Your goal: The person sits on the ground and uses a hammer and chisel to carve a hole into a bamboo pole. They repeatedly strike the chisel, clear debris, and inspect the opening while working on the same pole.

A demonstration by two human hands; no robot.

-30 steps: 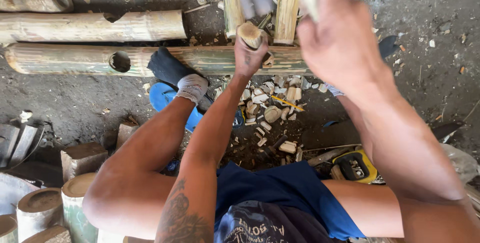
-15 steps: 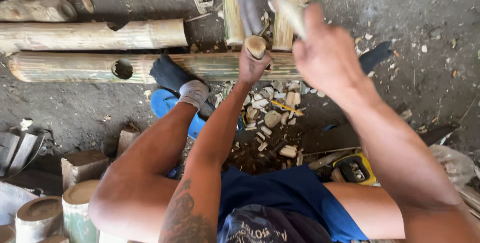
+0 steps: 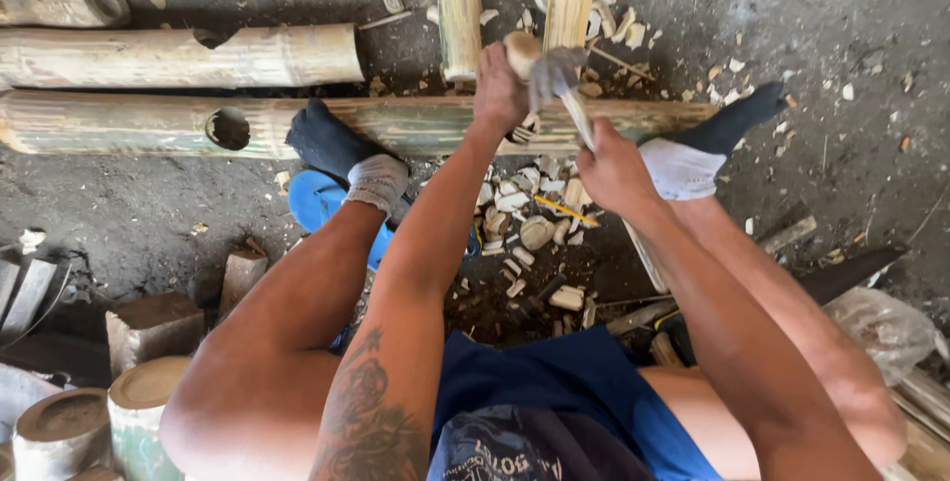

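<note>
Your left hand [image 3: 498, 93] is gripping a short bamboo piece [image 3: 521, 48] upright on the long bamboo pole [image 3: 178, 125] lying across the ground. Just right, your right hand [image 3: 611, 166] is clenching a blurred blade [image 3: 560, 80] meeting that piece.

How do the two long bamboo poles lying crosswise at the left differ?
The nearer bamboo pole is greenish and has a round hole in its side; the farther bamboo pole is pale tan with a notch at its top edge. The nearer one runs on under both socked feet; the farther ends short. Both lie flat, side by side.
</note>
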